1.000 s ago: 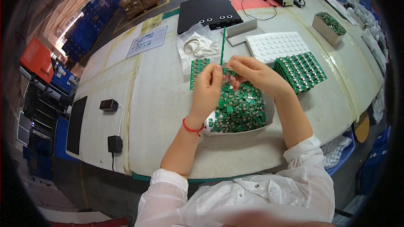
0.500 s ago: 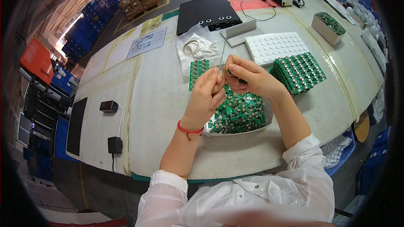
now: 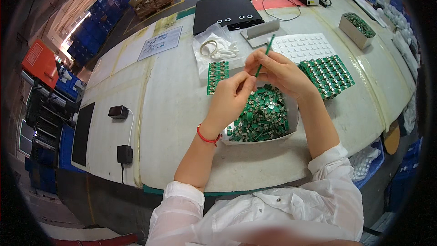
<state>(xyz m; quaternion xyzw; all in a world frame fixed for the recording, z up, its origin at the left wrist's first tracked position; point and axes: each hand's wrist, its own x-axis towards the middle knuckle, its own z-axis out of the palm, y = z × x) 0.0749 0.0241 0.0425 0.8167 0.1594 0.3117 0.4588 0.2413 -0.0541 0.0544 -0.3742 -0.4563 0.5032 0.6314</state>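
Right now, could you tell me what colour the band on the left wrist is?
Red wrist band, clearest in the head view.

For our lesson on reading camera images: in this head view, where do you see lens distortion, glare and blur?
Head view: fisheye bends the table edge into a curve and leaves a black rim around the frame; daylight glares on the floor at top and the pale tabletop looks washed out; the left hand, right hand and thin green strip are fairly sharp; the white sleeve at bottom is blurred.

view: one head cam on me, fisheye, edges bent
facing: down and forward over the tabletop (image 3: 173, 109)
nearness: close, my forearms enter from the lower edge
shared: none, single view
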